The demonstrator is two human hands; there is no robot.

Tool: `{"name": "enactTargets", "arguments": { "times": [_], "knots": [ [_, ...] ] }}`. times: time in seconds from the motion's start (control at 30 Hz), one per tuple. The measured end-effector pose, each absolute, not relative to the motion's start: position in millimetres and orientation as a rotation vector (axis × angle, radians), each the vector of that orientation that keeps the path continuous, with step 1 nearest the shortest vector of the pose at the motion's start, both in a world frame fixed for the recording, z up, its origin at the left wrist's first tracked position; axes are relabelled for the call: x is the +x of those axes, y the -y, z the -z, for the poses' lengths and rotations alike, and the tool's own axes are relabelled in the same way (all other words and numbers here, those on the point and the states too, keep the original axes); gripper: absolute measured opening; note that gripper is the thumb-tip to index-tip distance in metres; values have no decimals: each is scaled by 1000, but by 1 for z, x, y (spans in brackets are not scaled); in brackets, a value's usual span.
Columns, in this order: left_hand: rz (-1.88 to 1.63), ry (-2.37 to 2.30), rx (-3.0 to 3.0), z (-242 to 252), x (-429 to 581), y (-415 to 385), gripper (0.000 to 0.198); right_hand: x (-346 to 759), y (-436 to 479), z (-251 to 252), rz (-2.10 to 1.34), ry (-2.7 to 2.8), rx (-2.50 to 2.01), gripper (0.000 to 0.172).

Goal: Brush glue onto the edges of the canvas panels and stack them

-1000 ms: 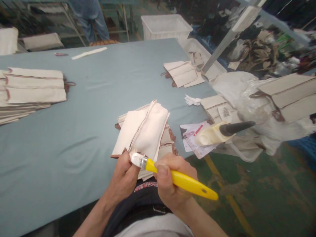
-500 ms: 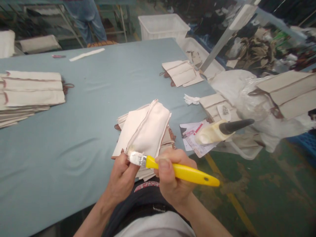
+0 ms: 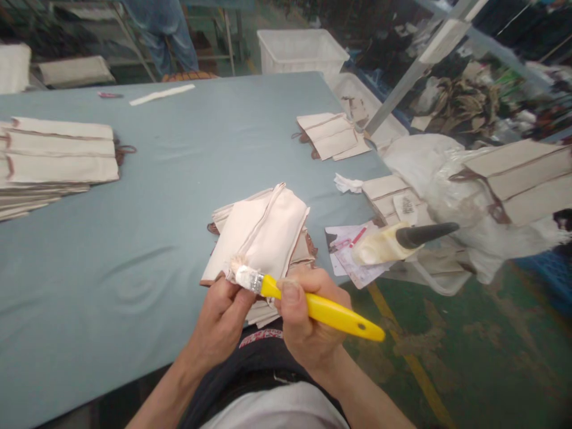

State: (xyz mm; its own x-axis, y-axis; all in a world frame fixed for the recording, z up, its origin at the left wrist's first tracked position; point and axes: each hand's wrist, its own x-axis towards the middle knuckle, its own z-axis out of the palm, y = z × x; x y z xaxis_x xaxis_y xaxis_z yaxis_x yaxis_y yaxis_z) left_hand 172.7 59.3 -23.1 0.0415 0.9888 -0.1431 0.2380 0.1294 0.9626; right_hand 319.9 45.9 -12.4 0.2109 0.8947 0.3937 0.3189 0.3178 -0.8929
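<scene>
A cream fabric piece with brown edging (image 3: 272,232) lies on top of a small stack of similar pieces near the table's front edge. My left hand (image 3: 226,316) is closed on its near corner, fingers pinched at the brown edge. In my right hand (image 3: 310,322) is a paintbrush (image 3: 326,310) with a yellow handle, gripped between thumb and fingers. Its white-coated bristles touch the fabric close to my left fingertips. To the right stands a yellowish bottle with a black nozzle (image 3: 379,245), on top of some printed papers (image 3: 342,250).
A stack of cream fabric pieces (image 3: 62,152) lies at the left on the blue-grey table (image 3: 179,137). More pieces (image 3: 330,134) sit at the far right corner, near a crumpled white scrap (image 3: 348,183). White bins (image 3: 304,50) stand beyond; a metal post (image 3: 415,77) rises at the right. Someone in jeans stands behind.
The brush has shifted slightly left, its handle end dropping a little, and its bristles now splay against the fabric. My left hand keeps its pinch on the corner.
</scene>
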Motion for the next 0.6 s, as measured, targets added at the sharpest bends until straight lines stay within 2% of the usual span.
{"name": "enactTargets", "arguments": {
  "times": [0.2,0.4,0.5,0.6],
  "knots": [
    [-837,-1445,1525,43,159,-56,35,325,-39,19,-842,1128,-1239,26],
    [-747,-1434,1886,73,148,-46,31,329,-54,-12,-1086,876,-1239,37],
    [-708,-1356,2030,79,152,-48,32,336,-55,-18,-1006,942,-1230,35],
    [-722,-1303,2090,75,161,-54,31,344,-56,-9,-746,1087,-1282,28]
  ]
}}
